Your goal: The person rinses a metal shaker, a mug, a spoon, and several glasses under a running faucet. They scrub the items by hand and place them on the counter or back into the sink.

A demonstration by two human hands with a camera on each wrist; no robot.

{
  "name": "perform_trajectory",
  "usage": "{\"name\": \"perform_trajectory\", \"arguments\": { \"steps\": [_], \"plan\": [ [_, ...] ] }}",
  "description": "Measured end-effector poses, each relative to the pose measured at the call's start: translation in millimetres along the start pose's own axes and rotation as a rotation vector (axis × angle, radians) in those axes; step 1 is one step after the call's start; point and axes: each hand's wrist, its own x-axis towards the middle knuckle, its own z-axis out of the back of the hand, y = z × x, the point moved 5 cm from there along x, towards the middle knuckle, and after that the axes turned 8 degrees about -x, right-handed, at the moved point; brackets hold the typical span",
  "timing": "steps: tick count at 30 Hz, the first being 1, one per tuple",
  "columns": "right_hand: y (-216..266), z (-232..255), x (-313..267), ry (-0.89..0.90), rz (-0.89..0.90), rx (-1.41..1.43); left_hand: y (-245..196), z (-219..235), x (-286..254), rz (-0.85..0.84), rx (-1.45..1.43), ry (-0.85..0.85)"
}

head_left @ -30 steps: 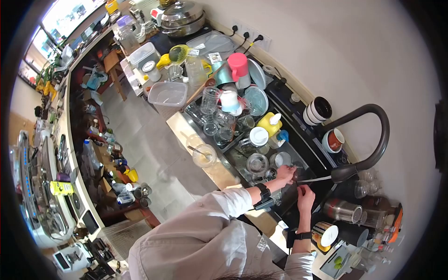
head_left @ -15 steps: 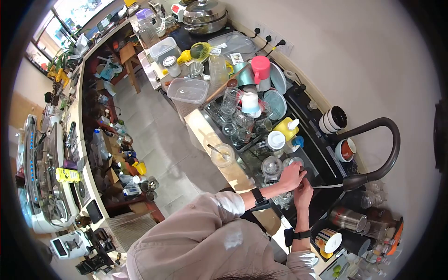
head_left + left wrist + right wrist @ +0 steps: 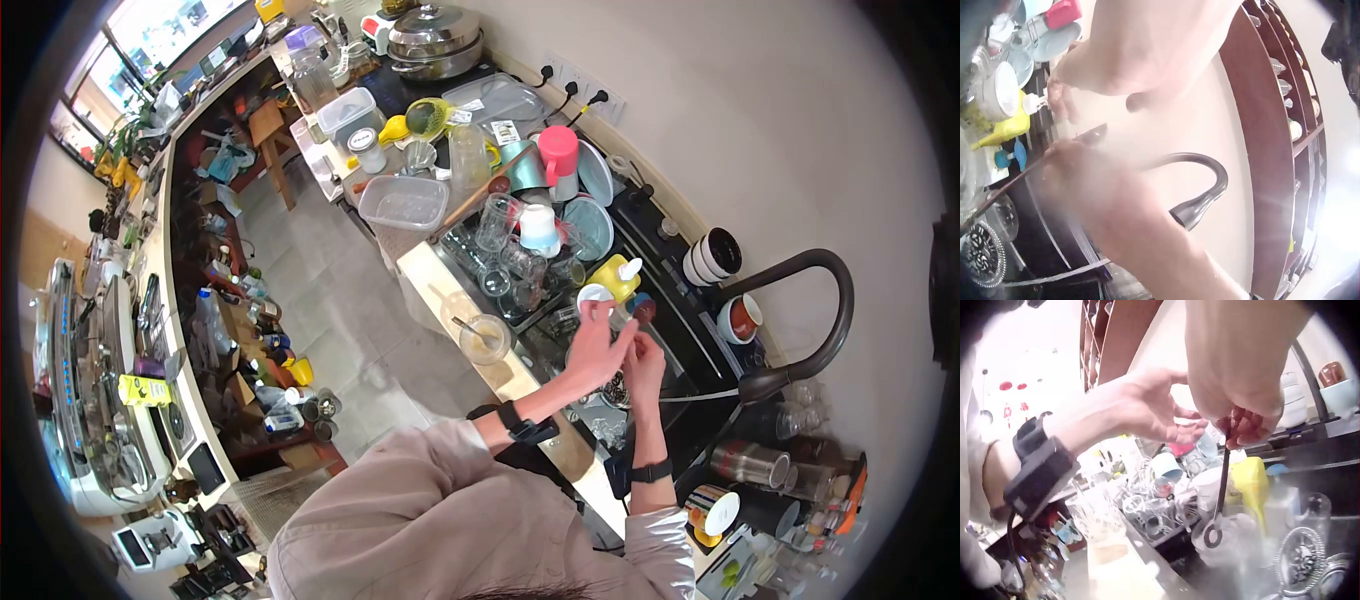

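- Right hand [image 3: 1244, 422]: fingers curled round dark ring-ended utensil [image 3: 1224, 478], above sink [image 3: 690, 365].
- Left hand [image 3: 1157, 409]: open, fingers extended, near the right.
- Faucet [image 3: 768, 384] running; yellow bottle [image 3: 614, 280] nearby.

Left hand [image 3: 1157, 407] open, fingers [image 3: 1186, 432] loosely spread — right hand [image 3: 1244, 381] near it, fingers [image 3: 1249, 434] curled

I saw bright daylight from the window [image 3: 165, 35], strong fisheye curving with black corners, and haze and glare softening both wrist views.
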Motion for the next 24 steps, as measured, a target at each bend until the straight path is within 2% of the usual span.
{"name": "perform_trajectory", "arguments": {
  "steps": [3, 5, 6, 9, 12, 14, 16, 18, 20, 24],
  "plan": [
    [19.3, -27.1, 22.8, 0.121, -0.031, -0.115, -11.0, 37.7, -11.8, -0.124, 0.208, -0.041],
    [24.1, -52.2, 36.1, 0.194, -0.063, -0.023, -18.1, 62.3, -20.7, -0.183, 0.360, -0.038],
    [26.7, -65.5, 42.9, 0.263, -0.146, 0.063, -22.7, 75.9, -24.9, -0.212, 0.368, -0.069],
    [27.6, -99.9, 65.1, 0.403, -0.193, 0.170, -29.5, 117.1, -36.0, -0.276, 0.384, -0.171],
    [40.3, -122.6, 76.5, 0.410, -0.315, 0.336, -25.1, 159.3, -43.3, -0.267, 0.358, -0.278],
    [28.6, -140.6, 91.9, 0.391, -0.369, 0.353, -15.8, 183.9, -47.5, -0.206, 0.296, -0.345],
    [25.2, -149.7, 98.6, 0.362, -0.424, 0.376, -13.4, 201.3, -55.1, -0.234, 0.281, -0.414],
    [27.4, -151.6, 103.0, 0.295, -0.400, 0.361, -5.5, 214.2, -64.6, -0.266, 0.283, -0.454],
    [21.5, -152.2, 107.7, 0.220, -0.350, 0.239, 17.0, 216.8, -72.6, -0.219, 0.299, -0.411],
    [26.7, -151.9, 101.5, 0.112, -0.229, 0.197, 32.2, 203.9, -75.1, -0.147, 0.395, -0.263]
  ]
}}
